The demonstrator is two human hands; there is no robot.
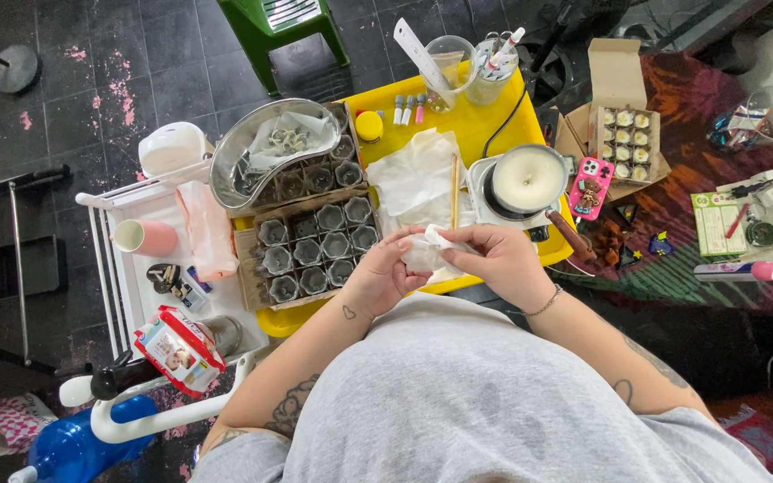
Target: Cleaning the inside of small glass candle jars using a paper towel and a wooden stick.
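Both hands meet above the near edge of the yellow table (480,125). The left hand (385,273) and the right hand (494,259) each pinch a white tissue (428,252), fingers closed on it, apparently wiping something hidden inside. Left of them a cardboard tray (248,264) holds about nine small grey cups (308,251), all seemingly unfilled; more sit behind, partly under a metal bowl (266,148). One pot of pale wax (527,179) stands near the right edge.
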